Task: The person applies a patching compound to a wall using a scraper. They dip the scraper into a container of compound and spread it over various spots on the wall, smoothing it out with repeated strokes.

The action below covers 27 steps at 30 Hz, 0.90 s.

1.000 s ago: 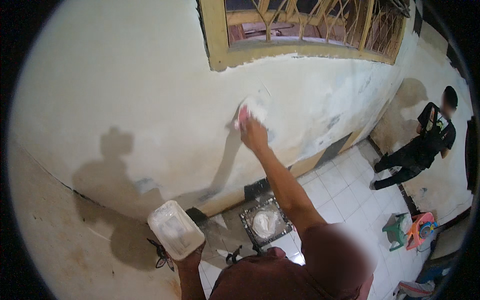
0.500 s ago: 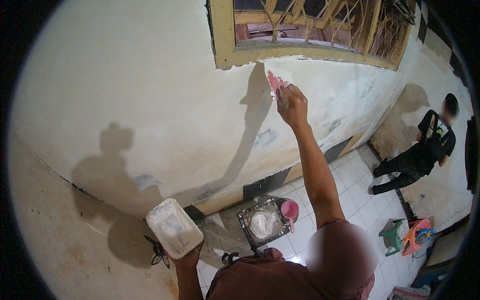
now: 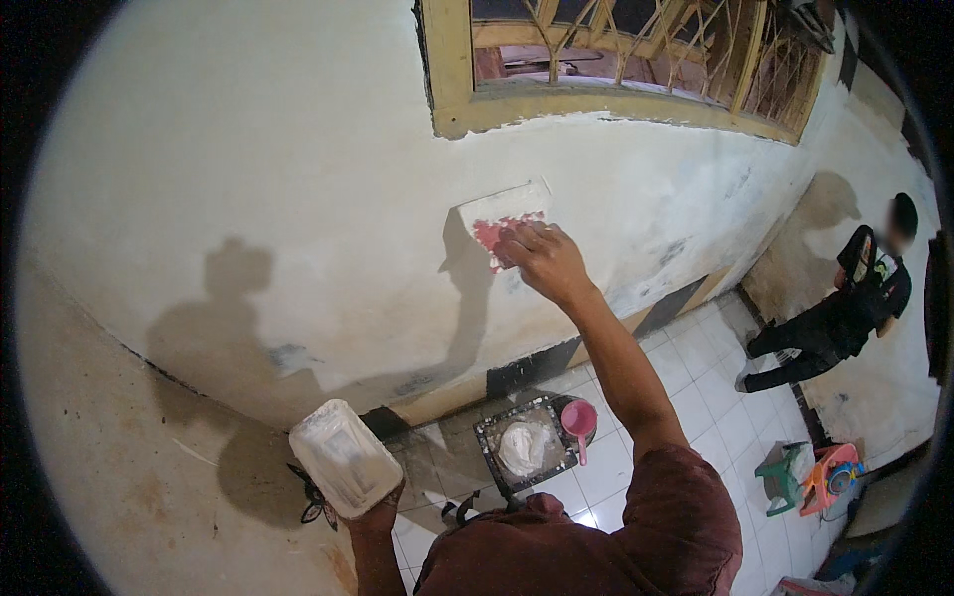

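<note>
My right hand (image 3: 547, 260) is closed around a putty scraper, whose wide pale blade and red part (image 3: 489, 234) are smeared with white putty. Its blade edge lies against the off-white wall (image 3: 298, 159), below the window, with a thin ridge of putty along it. At lower left my left hand (image 3: 378, 512) grips a white rectangular plastic tub (image 3: 345, 459) from beneath its near end. White putty coats the inside of the tub. Most of the left fingers are hidden under it.
A yellow-framed window (image 3: 616, 111) with metal grilles tops the wall. On the tiled floor stand a dark-edged board (image 3: 492, 437) with white putty (image 3: 524, 448) and a pink dipper (image 3: 578, 419). A person (image 3: 865, 283) in black stands right, near green (image 3: 782, 477) and orange stools (image 3: 830, 477).
My right hand has brought the scraper down and left from just under the window frame, turning its blade more level. The tub in my left hand has hardly moved.
</note>
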Tool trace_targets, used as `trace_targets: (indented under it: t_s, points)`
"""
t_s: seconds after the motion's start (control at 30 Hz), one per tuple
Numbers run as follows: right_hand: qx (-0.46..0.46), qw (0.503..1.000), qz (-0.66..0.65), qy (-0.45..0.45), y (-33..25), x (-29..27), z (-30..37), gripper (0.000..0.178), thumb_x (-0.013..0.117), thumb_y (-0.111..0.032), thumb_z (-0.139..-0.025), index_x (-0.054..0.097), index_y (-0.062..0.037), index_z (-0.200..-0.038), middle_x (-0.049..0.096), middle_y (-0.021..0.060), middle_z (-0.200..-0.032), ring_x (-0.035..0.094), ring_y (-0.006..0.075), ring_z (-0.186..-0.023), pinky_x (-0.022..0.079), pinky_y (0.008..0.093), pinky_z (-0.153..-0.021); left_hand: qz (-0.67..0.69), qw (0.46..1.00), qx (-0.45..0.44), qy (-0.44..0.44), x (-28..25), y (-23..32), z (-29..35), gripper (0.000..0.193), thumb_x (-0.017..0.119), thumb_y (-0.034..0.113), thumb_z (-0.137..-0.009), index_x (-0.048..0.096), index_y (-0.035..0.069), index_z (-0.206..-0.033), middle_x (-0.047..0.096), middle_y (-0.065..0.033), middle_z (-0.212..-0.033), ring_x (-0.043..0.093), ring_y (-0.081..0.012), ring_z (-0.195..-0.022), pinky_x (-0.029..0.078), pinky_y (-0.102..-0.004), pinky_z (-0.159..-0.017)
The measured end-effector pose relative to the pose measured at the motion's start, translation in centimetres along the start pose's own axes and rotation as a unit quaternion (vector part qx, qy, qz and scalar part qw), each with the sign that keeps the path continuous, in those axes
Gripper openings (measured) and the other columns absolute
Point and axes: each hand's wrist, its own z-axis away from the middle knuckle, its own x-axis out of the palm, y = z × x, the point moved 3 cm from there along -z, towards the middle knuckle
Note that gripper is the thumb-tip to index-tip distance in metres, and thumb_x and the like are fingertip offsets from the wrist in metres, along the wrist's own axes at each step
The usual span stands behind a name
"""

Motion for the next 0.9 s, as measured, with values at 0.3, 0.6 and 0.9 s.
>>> trace_targets:
  t_s: [0.3,0.6,0.9]
  points:
    - [0.034,0.998,0.038,0.033,6.1,-0.8,-0.1,0.014,0.063,-0.009,-0.066,0.058,-0.0169,-0.077,0.059,-0.0008,-0.082,0.059,0.0218,-0.077,0.047,0.0362,-0.062,-0.076,0.996,-0.010,-0.036,0.1,-0.3,0.5,0.077,0.073,0.021,-0.070,0.034,0.011,-0.135,0.050,-0.0101,-0.128,0.048,-0.0292,-0.117,0.032,-0.0435,-0.104]
    - [0.529,0.818,-0.204,0.097,4.9,6.6,12.5,0.007,0.060,-0.003,-0.073,0.056,-0.0019,-0.078,0.053,0.0123,-0.070,0.052,0.0220,-0.060,0.042,0.0320,-0.057,-0.168,0.976,0.006,-0.139,0.3,-1.6,0.5,0.066,0.055,0.043,-0.083,0.031,0.014,-0.137,0.040,-0.0111,-0.136,0.040,-0.0296,-0.123,0.035,-0.0479,-0.101]
    - [0.524,0.787,-0.253,0.205,3.8,5.3,2.9,0.013,0.059,-0.004,-0.071,0.058,-0.0017,-0.083,0.057,0.0139,-0.073,0.053,0.0240,-0.060,0.042,0.0315,-0.058,-0.327,0.942,0.078,-0.018,1.1,-0.4,1.0,0.069,0.074,0.028,-0.068,0.043,0.012,-0.128,0.052,-0.0100,-0.123,0.048,-0.0285,-0.117,0.037,-0.0424,-0.101]
